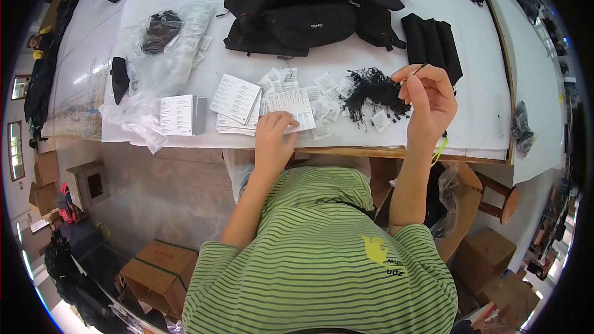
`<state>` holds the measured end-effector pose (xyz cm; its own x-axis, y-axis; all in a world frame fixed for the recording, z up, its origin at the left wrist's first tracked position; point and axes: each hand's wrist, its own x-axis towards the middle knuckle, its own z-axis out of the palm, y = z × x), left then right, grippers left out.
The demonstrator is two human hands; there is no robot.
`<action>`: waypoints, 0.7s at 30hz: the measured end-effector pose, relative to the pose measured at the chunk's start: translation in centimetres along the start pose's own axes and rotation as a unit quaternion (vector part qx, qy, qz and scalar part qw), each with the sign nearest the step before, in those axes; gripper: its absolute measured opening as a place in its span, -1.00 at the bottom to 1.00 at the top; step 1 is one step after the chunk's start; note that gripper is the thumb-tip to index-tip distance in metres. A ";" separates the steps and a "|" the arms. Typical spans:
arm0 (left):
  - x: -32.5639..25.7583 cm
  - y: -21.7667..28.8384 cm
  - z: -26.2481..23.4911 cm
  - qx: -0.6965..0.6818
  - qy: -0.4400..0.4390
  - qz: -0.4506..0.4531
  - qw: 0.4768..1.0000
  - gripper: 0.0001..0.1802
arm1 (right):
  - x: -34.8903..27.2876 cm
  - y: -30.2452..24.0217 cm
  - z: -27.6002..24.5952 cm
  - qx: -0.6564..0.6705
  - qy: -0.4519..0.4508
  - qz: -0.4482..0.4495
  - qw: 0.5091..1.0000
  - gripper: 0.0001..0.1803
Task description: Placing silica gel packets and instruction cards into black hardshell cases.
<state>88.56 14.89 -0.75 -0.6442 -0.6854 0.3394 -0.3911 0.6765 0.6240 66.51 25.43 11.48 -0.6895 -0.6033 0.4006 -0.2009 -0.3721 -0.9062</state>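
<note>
My left hand is at the table's near edge, its fingers curled over the lower corner of a white printed card. Raised above the table on the right, my right hand pinches a thin black string between thumb and fingertips. Below and left of that hand lies a tangled heap of black strings. Small white labels are scattered between the heap and the card. Just left of my left hand sits a loose pile of white printed cards.
Black bags are heaped at the back, and folded black pieces lie at the right. A neat stack of cards stands left beside clear plastic bags of labels. Cardboard boxes are on the floor.
</note>
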 end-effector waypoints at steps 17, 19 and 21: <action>5.8 -1.6 1.7 0.127 -0.150 0.062 0.979 -0.64 | -2.4 2.1 -1.5 0.349 -0.021 0.250 0.903 -0.80; 5.8 -1.1 1.5 0.108 -0.140 0.061 0.982 -0.67 | -3.2 2.8 -2.0 0.346 -0.007 0.259 0.902 -0.83; 6.2 -1.3 1.1 0.105 -0.139 0.058 0.983 -0.69 | -3.3 2.9 -2.5 0.342 0.005 0.268 0.900 -0.85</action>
<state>84.34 10.07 -0.27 -0.8353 -0.5208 0.1762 -0.4131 0.8060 0.4239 66.48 28.10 7.15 -0.5667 -0.8205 -0.0747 0.6370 -0.3789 -0.6714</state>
